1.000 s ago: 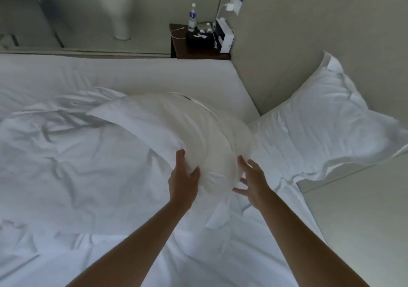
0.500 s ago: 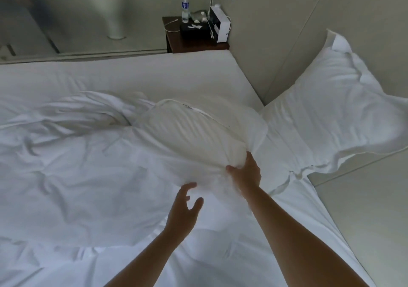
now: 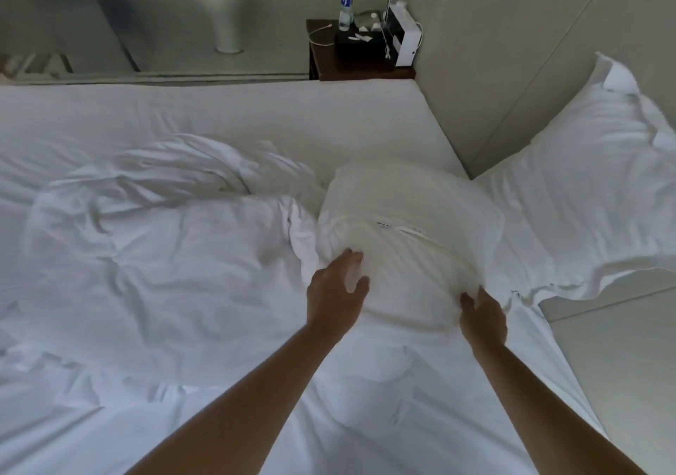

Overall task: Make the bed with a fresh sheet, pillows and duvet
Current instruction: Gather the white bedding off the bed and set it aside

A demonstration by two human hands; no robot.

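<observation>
A white pillow (image 3: 406, 233) lies on the bed close to the headboard, with a zip line across its top. My left hand (image 3: 336, 288) grips its near left side, fingers and thumb sunk into the fabric. The fingers of my right hand (image 3: 483, 315) curl into its near right corner. A second white pillow (image 3: 585, 196) leans against the headboard wall on the right, its flange hanging over the bed's edge. The crumpled white duvet (image 3: 146, 240) lies in a heap on the left. The white sheet (image 3: 256, 108) covers the mattress.
A dark nightstand (image 3: 329, 64) stands beyond the far corner of the bed, holding a water bottle (image 3: 345, 6), a black box and a white device with cables. The beige headboard wall (image 3: 512, 72) runs along the right side.
The pillow has come down from a raised position and now lies further right, beside the leaning pillow. My left hand, off it half a second ago, is back on its left side.
</observation>
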